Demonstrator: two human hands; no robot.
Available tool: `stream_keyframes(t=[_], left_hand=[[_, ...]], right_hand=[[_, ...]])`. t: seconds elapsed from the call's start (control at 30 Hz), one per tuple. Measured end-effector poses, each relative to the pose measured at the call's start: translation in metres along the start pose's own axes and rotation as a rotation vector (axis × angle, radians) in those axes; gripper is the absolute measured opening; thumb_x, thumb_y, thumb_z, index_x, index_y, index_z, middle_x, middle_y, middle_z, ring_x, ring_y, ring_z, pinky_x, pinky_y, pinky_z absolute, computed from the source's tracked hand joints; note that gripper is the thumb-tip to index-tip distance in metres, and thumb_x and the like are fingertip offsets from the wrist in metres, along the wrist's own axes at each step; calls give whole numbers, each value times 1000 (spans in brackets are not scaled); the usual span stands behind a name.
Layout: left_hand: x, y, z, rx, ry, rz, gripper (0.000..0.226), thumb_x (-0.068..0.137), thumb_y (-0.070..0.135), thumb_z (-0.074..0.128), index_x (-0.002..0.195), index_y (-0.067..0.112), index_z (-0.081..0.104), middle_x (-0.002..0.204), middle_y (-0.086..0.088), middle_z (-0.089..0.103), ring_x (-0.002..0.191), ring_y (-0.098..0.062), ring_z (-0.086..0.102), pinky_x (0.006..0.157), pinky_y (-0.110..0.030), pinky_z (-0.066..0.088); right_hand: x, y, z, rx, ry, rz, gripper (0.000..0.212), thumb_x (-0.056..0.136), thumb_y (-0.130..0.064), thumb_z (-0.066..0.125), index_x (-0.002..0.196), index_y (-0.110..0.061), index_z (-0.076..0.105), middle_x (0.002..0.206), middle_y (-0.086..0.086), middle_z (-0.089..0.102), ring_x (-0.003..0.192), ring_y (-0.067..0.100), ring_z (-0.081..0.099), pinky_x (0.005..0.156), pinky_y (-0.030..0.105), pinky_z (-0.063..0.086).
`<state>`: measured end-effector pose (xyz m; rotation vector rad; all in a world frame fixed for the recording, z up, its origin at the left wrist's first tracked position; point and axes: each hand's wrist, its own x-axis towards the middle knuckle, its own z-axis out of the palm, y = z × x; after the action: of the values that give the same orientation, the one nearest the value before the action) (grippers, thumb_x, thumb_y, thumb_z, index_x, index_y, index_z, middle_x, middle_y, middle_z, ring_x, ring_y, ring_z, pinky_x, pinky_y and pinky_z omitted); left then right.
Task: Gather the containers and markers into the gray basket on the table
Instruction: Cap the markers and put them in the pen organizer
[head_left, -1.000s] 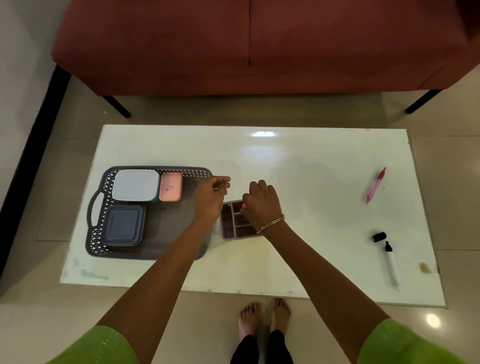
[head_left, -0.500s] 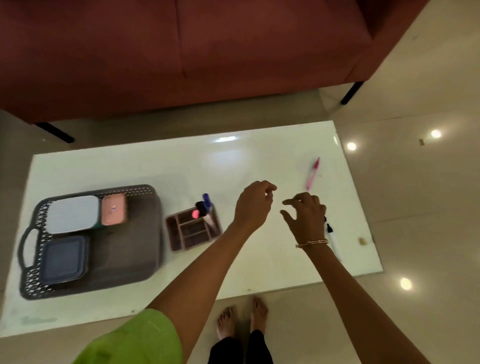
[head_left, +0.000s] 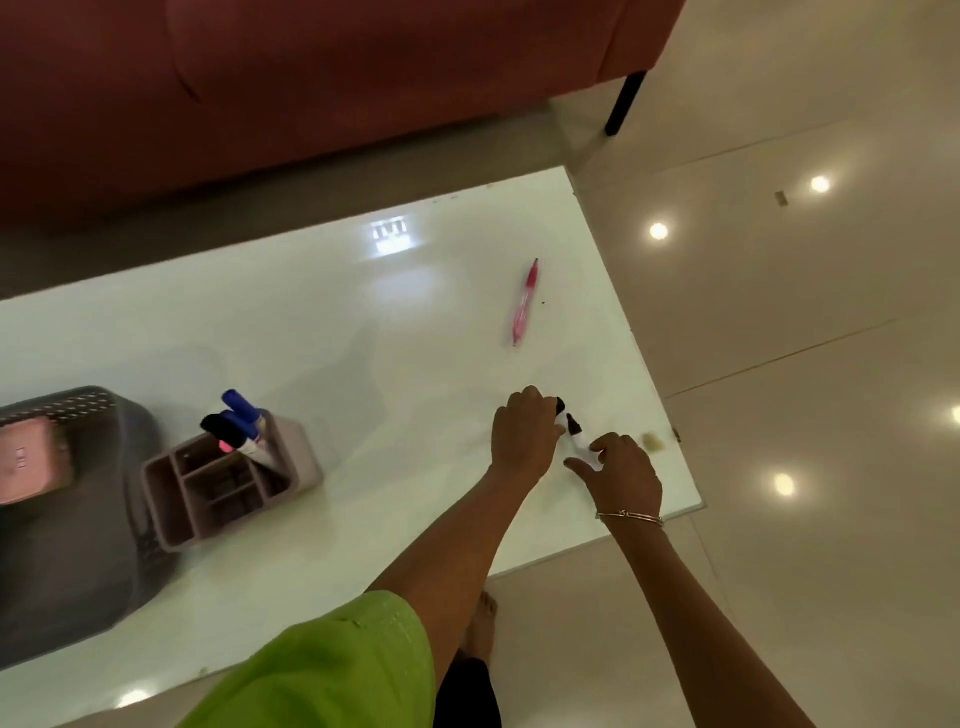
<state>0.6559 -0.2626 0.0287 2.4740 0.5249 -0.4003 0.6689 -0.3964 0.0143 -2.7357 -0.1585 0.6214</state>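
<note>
- At the far left, the gray basket (head_left: 78, 561) sits on the tabletop (head_left: 363, 322). It is cut off by the frame edge and blurred. A pink container (head_left: 31, 462) lies inside it, and the rest of its contents are out of view.
- Just right of the basket stands the mauve organizer (head_left: 208, 499), outside it. I cannot tell whether the two touch. A blue marker (head_left: 241, 410) and a black marker (head_left: 223, 428) lean in its rear compartment. I judge this piece still has to go in.
- Right of centre and further up, a pink pen (head_left: 524, 301) lies alone and untouched.
- At the lower right, near the tabletop corner, the left grip (head_left: 524, 431) is curled, its fingertips closed on a black cap (head_left: 561, 405). The hand hides most of the cap.
- Beside it, the right grip (head_left: 621, 473) pinches a white marker (head_left: 579, 441), whose dark tip points at the cap. Recapping looks likely.
- Overall the task looks roughly midway.
</note>
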Motion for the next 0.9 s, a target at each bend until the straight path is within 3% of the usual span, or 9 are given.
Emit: stream_keyframes(t=[0.17,0.33,0.43,0.53,0.7,0.8,0.9], left_hand=[[8,-3,12,16,68,-47,23,93,27,53,107,9,58,108,-9,61,97,-24,60,78,-35,50],[-4,-20,-11,-303,130,-140,14,87,12,60,99,6,55,96,-13,69,88,-29,64,72,-37,51],[-14,-34,-39,-504,144,-153,18,84,7,64,101,9,60,91,-14,71,82,-28,64,70,-29,46],[-27,-43,-66,-672,174,-154,25,83,1,64,107,7,67,97,-15,72,88,-26,66,80,-30,50],[-51,-63,-105,-782,232,-158,16,83,-2,61,95,4,70,88,-8,71,78,-19,63,71,-28,51],[-63,-76,-123,-783,263,-180,14,83,-2,61,91,7,69,86,-8,70,77,-26,65,72,-39,54],[-73,-86,-139,-846,327,-304,8,83,7,63,90,11,63,83,-12,70,75,-31,68,68,-40,57]], right_hand=[[2,6,8,66,-2,29,21,80,-26,67,90,-9,59,89,9,64,81,26,60,63,27,38],[0,-11,-7,161,50,5,13,77,-17,66,82,-7,58,71,11,68,62,29,61,58,29,42],[-5,-33,-17,180,70,-99,11,74,-14,69,80,-9,61,68,8,69,54,21,55,52,23,36],[-11,-61,-25,162,70,-202,11,73,-13,70,81,-11,63,67,6,70,57,25,61,54,23,35],[-28,-105,-38,101,51,-350,10,76,-15,67,85,-13,63,69,7,68,62,28,62,55,27,40],[-38,-126,-43,71,38,-397,11,77,-17,66,87,-14,63,71,7,68,64,29,62,56,28,41],[-48,-143,-46,67,47,-412,11,76,-15,67,86,-12,63,71,7,68,63,30,61,55,26,36]])
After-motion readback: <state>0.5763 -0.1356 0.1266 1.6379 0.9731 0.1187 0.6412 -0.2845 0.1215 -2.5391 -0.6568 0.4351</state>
